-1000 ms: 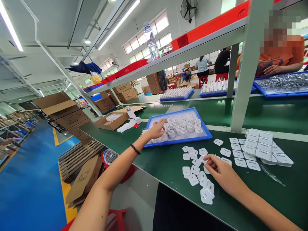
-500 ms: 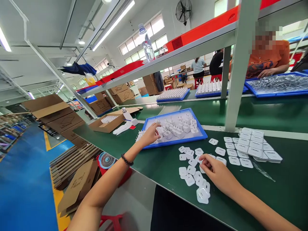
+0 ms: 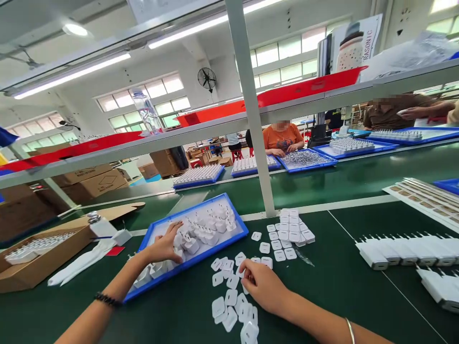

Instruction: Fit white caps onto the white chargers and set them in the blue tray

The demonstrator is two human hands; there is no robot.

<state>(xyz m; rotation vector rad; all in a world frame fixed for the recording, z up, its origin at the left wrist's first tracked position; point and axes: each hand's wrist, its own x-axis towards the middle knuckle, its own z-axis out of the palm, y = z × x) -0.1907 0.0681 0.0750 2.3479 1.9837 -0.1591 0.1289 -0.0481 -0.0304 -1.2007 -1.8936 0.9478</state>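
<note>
My left hand [image 3: 164,247] reaches into the blue tray [image 3: 234,237] and rests on the white plug adapters [image 3: 206,228] heaped there, fingers curled over one of them. My right hand [image 3: 263,285] lies on the green table among loose white square caps [image 3: 229,296], fingertips pinched over one cap. More caps sit in a neat stack [image 3: 292,227] just beyond, by the shelf post.
A grey shelf post [image 3: 253,114] rises behind the tray. An open cardboard box [image 3: 39,258] with white parts lies at left, with a small bottle [image 3: 100,225] beside it. White finished adapters [image 3: 409,248] line the right. A person in orange [image 3: 283,137] works opposite at blue trays [image 3: 304,160].
The camera has swung to the right and lower, bringing the right side of the table into view. Both hands stay where they were, left in the tray, right on the caps.
</note>
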